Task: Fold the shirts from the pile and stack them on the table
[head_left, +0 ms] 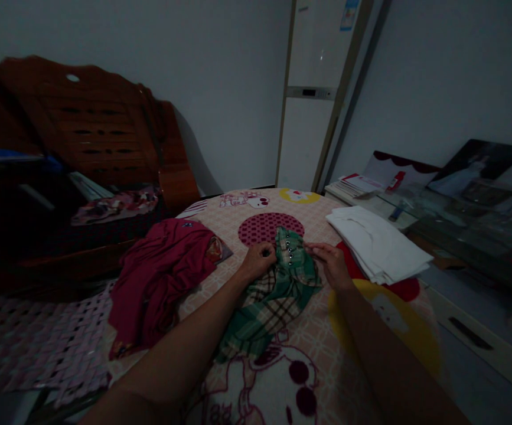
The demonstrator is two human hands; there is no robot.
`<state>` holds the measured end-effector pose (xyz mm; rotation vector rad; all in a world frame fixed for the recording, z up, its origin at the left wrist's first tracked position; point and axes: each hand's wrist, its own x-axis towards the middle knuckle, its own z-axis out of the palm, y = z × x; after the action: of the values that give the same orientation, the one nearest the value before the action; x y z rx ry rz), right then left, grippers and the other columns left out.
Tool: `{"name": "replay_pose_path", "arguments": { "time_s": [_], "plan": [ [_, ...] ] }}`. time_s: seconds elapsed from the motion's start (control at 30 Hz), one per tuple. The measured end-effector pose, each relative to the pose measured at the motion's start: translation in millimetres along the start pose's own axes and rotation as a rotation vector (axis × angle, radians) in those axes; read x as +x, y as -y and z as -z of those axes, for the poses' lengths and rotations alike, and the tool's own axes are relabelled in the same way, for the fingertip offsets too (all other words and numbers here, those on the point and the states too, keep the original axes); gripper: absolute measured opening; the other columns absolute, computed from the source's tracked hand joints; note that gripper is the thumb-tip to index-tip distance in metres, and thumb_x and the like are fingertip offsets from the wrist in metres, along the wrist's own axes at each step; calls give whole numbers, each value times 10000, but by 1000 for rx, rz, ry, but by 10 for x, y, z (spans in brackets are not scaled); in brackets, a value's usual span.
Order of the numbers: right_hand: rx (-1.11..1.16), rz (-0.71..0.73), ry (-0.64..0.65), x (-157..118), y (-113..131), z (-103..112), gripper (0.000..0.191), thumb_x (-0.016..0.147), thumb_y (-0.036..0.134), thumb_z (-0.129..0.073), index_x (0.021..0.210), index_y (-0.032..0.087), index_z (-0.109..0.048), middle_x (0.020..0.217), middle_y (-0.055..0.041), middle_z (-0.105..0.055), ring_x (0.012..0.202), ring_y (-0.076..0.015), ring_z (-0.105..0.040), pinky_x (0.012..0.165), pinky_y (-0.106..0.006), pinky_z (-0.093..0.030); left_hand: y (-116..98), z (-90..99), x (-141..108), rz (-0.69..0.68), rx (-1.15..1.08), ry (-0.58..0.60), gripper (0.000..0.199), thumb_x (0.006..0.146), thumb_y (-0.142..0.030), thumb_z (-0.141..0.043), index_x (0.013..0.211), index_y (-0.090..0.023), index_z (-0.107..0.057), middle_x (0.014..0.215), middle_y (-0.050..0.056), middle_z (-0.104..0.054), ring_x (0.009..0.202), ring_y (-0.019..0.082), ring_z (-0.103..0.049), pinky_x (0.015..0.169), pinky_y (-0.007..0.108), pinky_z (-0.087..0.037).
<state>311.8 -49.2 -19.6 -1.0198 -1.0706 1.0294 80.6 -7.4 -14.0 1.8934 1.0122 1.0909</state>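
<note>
A green plaid garment [277, 295] with brown and cream lines lies bunched on the round table, a row of small shiny studs along its far end. My left hand [259, 261] pinches the left edge of that end, thumb and forefinger curled together. On the opposite edge, my right hand [330, 262] grips the cloth between thumb and fingers. To the left of my left forearm rests a crumpled magenta garment [162, 277], apart from the plaid one.
The table wears a patterned tablecloth [300, 342]. White sheets [377, 245] are stacked at its right edge. Beyond stands a glass-topped cabinet [463, 218] with a photo [477, 165]. A wooden bench [96, 130] is at the left, a tall white air conditioner [309, 118] at the back.
</note>
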Motion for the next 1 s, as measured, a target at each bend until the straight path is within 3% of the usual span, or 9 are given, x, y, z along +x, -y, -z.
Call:
{"name": "replay_pose_path", "arguments": {
  "time_s": [0.1, 0.23, 0.47, 0.77, 0.9, 1.0],
  "plan": [
    [-117, 16, 0, 1, -18, 3, 216, 678, 375, -760, 814, 208, -772, 828, -34, -756, 805, -223, -670, 801, -363, -504, 10, -2, 2, 2, 4, 6, 98, 656, -181, -536, 563, -167, -511, 609, -28, -529, 641, 110, -485, 610, 219, -366],
    [-201, 17, 102, -25, 6, -23, 242, 683, 404, -769, 828, 210, -777, 821, -15, -748, 781, -211, -660, 753, -337, -504, 17, -1, -1, 2, 0, 7, 104, 669, -202, -528, 571, -167, -516, 610, -25, -528, 627, 109, -477, 596, 219, -356],
    [-258, 68, 136, -23, 36, -19, 140, 670, 347, -773, 746, 229, -775, 869, -19, -746, 854, -219, -654, 834, -355, -494, -19, 2, -12, 15, -2, 8, 108, 674, -190, -530, 570, -166, -516, 602, -26, -524, 617, 106, -472, 578, 213, -353],
    [-246, 77, 171, -25, 16, -35, 182, 673, 379, -778, 779, 232, -777, 894, -19, -742, 854, -216, -651, 823, -351, -498, 19, -10, 1, 20, 1, 6, 108, 675, -199, -532, 573, -171, -512, 588, -32, -511, 600, 104, -462, 561, 211, -340],
    [-203, 55, 120, -1, -37, 3, 147, 651, 345, -795, 743, 234, -773, 919, -22, -748, 897, -227, -658, 874, -372, -488, 17, -4, 1, 9, -7, 0, 85, 658, -174, -538, 576, -167, -519, 594, -35, -516, 602, 103, -465, 570, 213, -342],
    [-103, -8, 61, 3, -56, 22, 170, 658, 344, -788, 779, 225, -772, 861, -23, -753, 841, -224, -669, 826, -369, -503, 6, 2, -1, 6, -9, 1, 89, 665, -165, -542, 577, -163, -528, 608, -33, -528, 624, 106, -484, 594, 217, -354]
  ]
}}
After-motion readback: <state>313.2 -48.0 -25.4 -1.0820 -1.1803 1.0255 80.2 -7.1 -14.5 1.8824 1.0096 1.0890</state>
